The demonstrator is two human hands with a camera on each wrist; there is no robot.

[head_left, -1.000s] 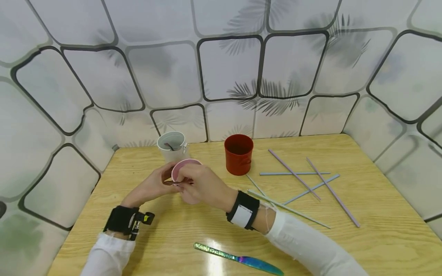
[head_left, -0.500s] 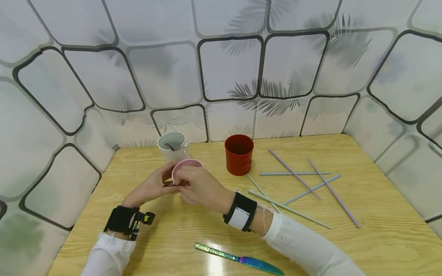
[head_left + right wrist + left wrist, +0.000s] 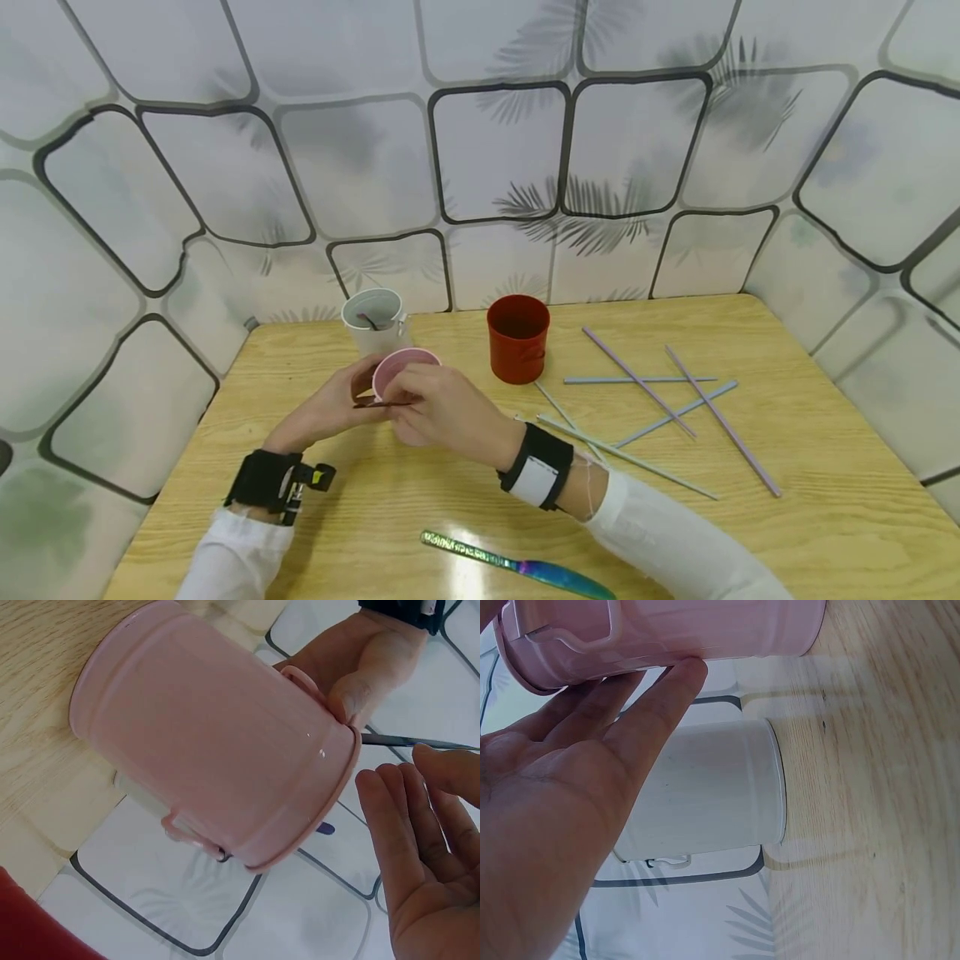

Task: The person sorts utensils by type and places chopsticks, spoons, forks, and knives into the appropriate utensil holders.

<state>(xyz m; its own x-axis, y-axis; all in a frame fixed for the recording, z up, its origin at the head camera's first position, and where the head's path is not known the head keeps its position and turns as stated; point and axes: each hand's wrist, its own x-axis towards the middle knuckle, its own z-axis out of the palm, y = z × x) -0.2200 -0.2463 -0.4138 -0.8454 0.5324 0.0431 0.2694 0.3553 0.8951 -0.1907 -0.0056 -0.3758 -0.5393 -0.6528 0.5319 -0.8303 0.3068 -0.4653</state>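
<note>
A pink pail (image 3: 217, 735) with small side loops stands low over the table in front of the person. My left hand (image 3: 336, 402) grips its side, the thumb at the rim and fingers flat along the wall in the left wrist view. At the near rim, my right hand (image 3: 446, 408) brings thumb and index finger together around a thin dark metal strip (image 3: 409, 741). This strip juts from the rim beside the left thumb; its kind does not show. Close behind is a white pail (image 3: 701, 791), a purple-tipped dark piece (image 3: 367, 320) leaning inside it.
Right of the pails stands a red pail (image 3: 520, 342). Several pastel sticks, such as a purple stick (image 3: 723, 421) and a green stick (image 3: 630, 457), lie crossed beyond the right forearm. An iridescent knife (image 3: 517, 565) rests near the front edge. A patterned backdrop (image 3: 495, 150) borders the table.
The right hand shifts slightly at the rim of the pink pail, and more of the dark strip shows across its front. The left hand and the pails keep their places.
</note>
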